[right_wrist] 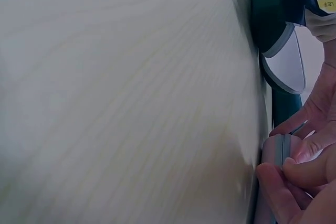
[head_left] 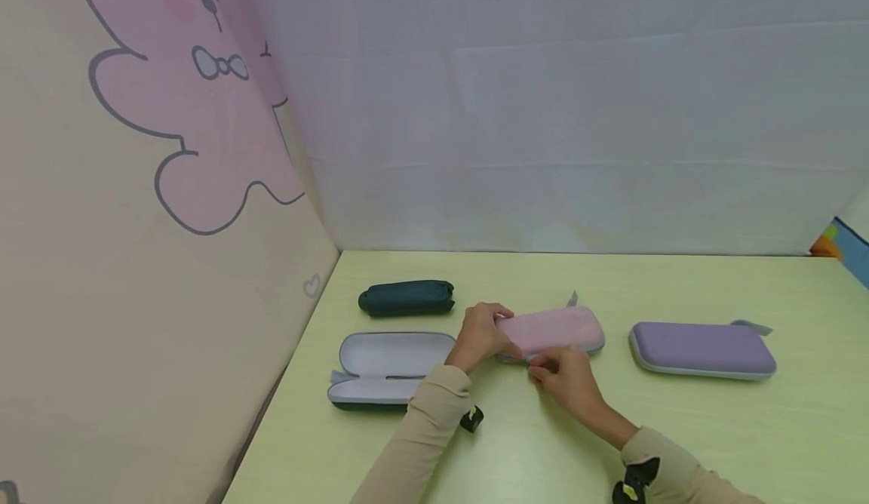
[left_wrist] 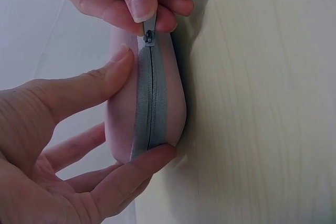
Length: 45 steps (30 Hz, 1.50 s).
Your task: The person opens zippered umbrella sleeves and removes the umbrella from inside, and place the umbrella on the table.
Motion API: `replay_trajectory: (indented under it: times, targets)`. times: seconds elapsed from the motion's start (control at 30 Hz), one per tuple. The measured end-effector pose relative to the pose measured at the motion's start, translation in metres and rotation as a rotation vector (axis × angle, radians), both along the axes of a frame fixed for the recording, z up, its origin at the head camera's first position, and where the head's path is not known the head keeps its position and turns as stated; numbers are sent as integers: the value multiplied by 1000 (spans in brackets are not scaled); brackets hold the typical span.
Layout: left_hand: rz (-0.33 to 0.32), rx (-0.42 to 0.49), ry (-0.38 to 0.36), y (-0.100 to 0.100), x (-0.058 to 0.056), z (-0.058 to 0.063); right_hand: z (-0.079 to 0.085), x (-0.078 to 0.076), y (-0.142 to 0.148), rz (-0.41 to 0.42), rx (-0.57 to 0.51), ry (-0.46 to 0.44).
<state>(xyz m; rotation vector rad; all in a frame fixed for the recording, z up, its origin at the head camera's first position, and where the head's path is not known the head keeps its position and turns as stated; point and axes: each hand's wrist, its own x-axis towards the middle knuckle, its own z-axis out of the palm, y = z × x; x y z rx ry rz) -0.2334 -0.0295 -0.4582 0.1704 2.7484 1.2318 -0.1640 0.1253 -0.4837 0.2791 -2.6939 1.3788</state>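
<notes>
A pink zippered case (head_left: 557,329) lies on the table, its grey zipper (left_wrist: 151,93) facing me. My left hand (head_left: 478,336) holds the case's left end, with the thumb on the upper part and fingers round the end and below. With thumb and fingers my right hand (head_left: 569,377) pinches the zipper pull (left_wrist: 149,25) on the near side. In the left wrist view the zipper teeth are joined between the slider and the left end. The right wrist view shows both hands close together at the case (right_wrist: 271,150).
Left of the hands lies an open case (head_left: 397,354) with a pale grey lining and dark green shell. Behind it is a dark green rolled bundle (head_left: 407,298), perhaps a folded umbrella. A purple zippered case (head_left: 702,347) lies on the right. A fabric wall (head_left: 577,112) borders the table's back.
</notes>
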Motion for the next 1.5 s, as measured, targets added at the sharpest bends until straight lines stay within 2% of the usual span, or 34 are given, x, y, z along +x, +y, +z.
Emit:
replay_trajectory:
  times: [0.33,0.73,1.1,1.5]
  targets:
    - [13,-19,23,2,0,-2,2,1,-3,-20,-5,24]
    - [30,-44,-4,5,3,-1,-3,0,-6,-5,-32,65]
    - [27,-40,7,5,4,0,-5,1,-9,-15,-38,37]
    - [24,-98,14,6,5,2,-3,3,-11,-28,-23,49]
